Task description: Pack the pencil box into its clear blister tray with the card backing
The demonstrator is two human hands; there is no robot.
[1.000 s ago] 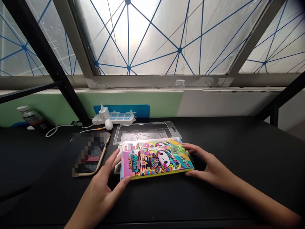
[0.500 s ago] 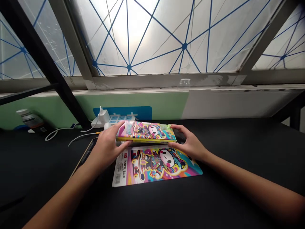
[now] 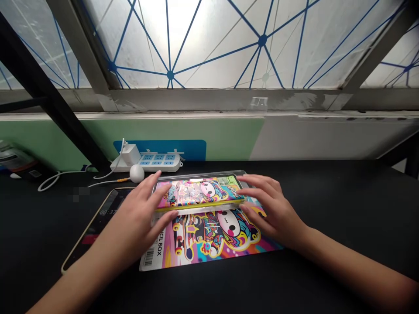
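Note:
A colourful cartoon pencil box (image 3: 199,192) lies flat in a clear plastic tray (image 3: 244,173) on the black table (image 3: 327,205). My left hand (image 3: 140,218) grips the box's left end, fingers on top and thumb at its near edge. My right hand (image 3: 271,209) holds the right end between spread fingers and thumb. In front of the box, partly under both hands, lies the printed packaging card (image 3: 209,235) marked "PENCIL BOX".
A phone (image 3: 94,226) lies left of the card. Behind it are a white power strip (image 3: 153,162) with a plugged charger, a white cable and a round white earbud-like piece (image 3: 136,173). A bottle (image 3: 13,159) stands at far left. A window and ledge run along the back.
Both hands lifted the pencil box off the card, carried it away from me and set it down into the clear tray. The card now lies uncovered in front.

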